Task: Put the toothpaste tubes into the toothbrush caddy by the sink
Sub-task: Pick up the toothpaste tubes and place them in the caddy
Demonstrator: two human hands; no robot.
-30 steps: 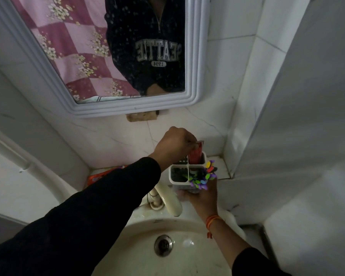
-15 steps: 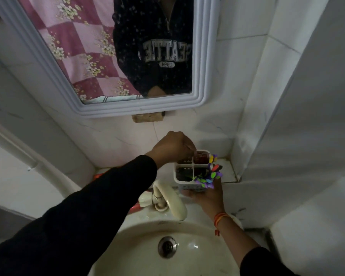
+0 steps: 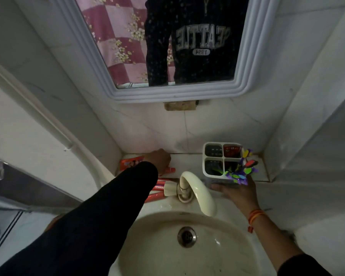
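Note:
The white four-compartment toothbrush caddy (image 3: 212, 170) stands at the back right of the sink ledge. A red toothpaste tube (image 3: 232, 150) sits in its back-right compartment, and coloured decorations stick out at its front right. My right hand (image 3: 236, 191) grips the caddy's base from the front. My left hand (image 3: 159, 159) is down on the ledge at the left, with its fingers curled over a red toothpaste tube (image 3: 170, 169) that lies there. An orange-red tube (image 3: 129, 163) lies beside it. Two more red tubes (image 3: 159, 185) lie behind the tap, partly hidden by my sleeve.
A cream tap (image 3: 195, 191) curves over the basin (image 3: 237, 253) between my hands. The drain (image 3: 186, 236) is in the basin's middle. A white-framed mirror (image 3: 179, 95) hangs on the tiled wall above. A tiled wall closes in the right side.
My left hand has left the caddy's back-right compartment, where the red tube now sits, and has moved left down onto the tubes on the ledge. My right hand stays at the caddy.

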